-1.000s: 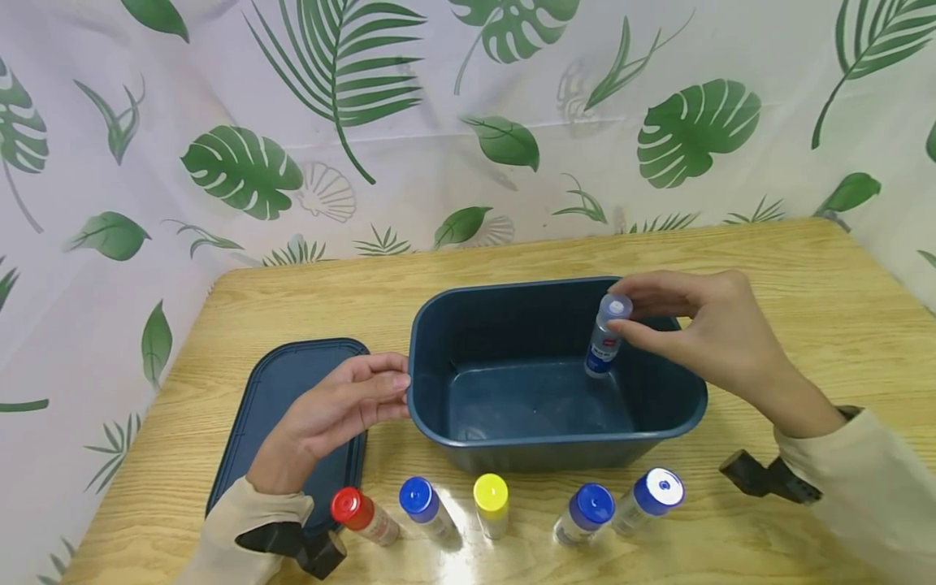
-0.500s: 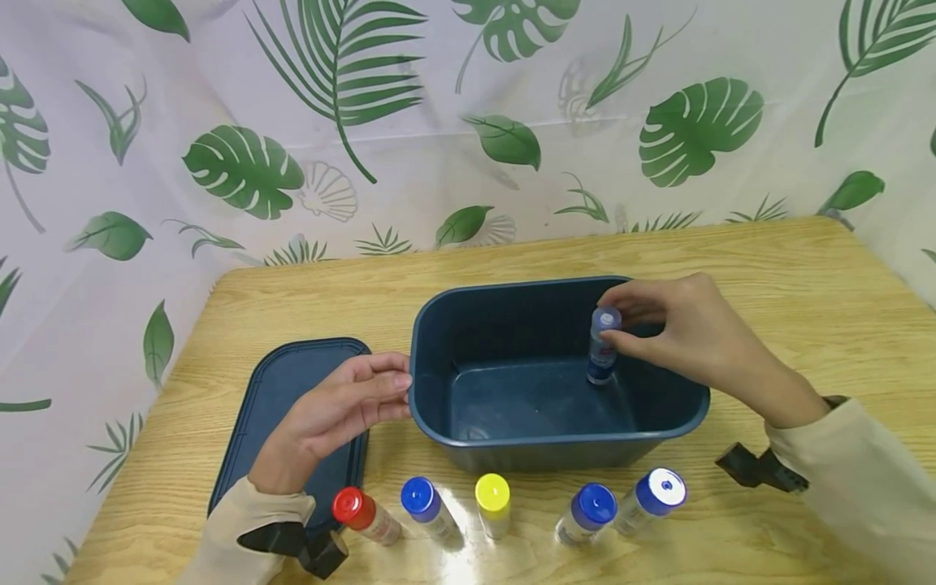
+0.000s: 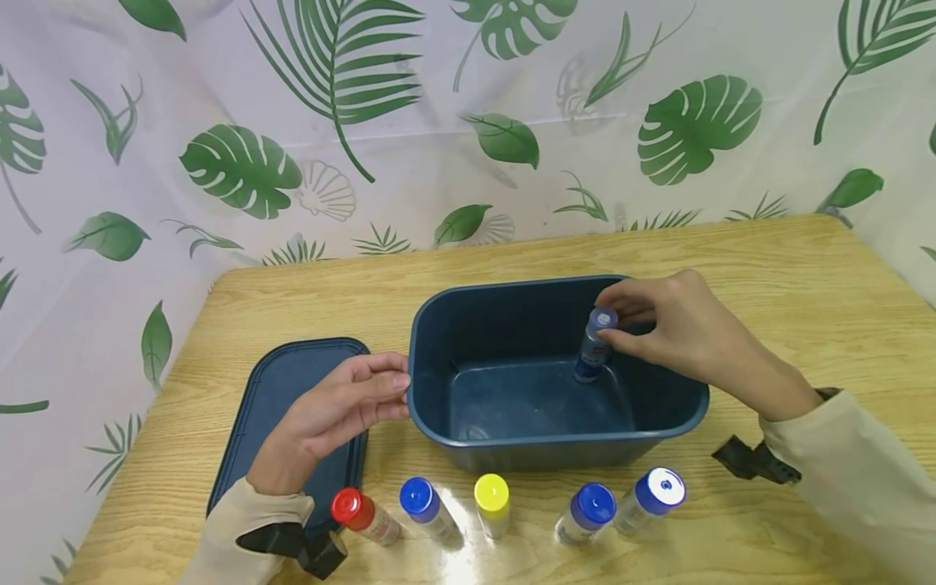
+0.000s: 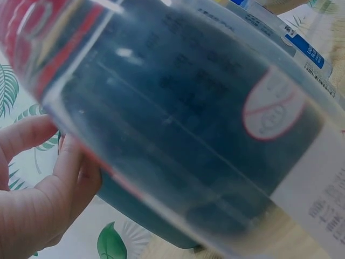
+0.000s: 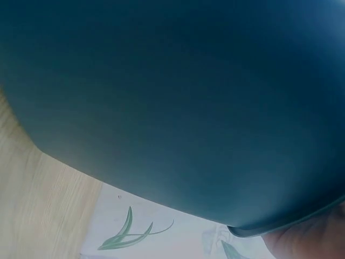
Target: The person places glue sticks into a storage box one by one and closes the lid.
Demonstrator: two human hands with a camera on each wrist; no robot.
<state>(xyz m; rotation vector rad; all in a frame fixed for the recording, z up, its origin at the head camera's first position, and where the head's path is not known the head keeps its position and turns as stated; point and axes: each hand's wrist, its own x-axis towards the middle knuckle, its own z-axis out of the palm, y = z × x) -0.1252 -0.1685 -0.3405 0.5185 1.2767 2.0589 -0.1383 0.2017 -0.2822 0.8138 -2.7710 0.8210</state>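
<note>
My right hand (image 3: 683, 329) pinches a small clear glue bottle (image 3: 591, 353) near its translucent cap, thumb on one side and fingers on the other. The bottle stands slightly tilted inside the deep dark blue bin (image 3: 556, 442), toward its right end, with its base close to the bin's floor. With fairly straight fingers, my left hand (image 3: 344, 406) touches the outside of the bin's left end, the thumb close by the rim. In the right wrist view the bin's outer wall (image 5: 161, 118) hides the bottle and most of the hand.
In front of the bin stand bottles with red (image 3: 366, 517), blue (image 3: 431, 512) and yellow (image 3: 492, 505) caps, plus two more blue-capped bottles (image 3: 585, 513) further right. A dark blue lid (image 3: 292, 382) lies left, partly under my left arm. Leaf-patterned cloth (image 3: 409, 162) hangs behind the table.
My right hand has moved a little to the left, carrying the glue bottle lower into the bin. The left hand and the capped bottles have stayed put.
</note>
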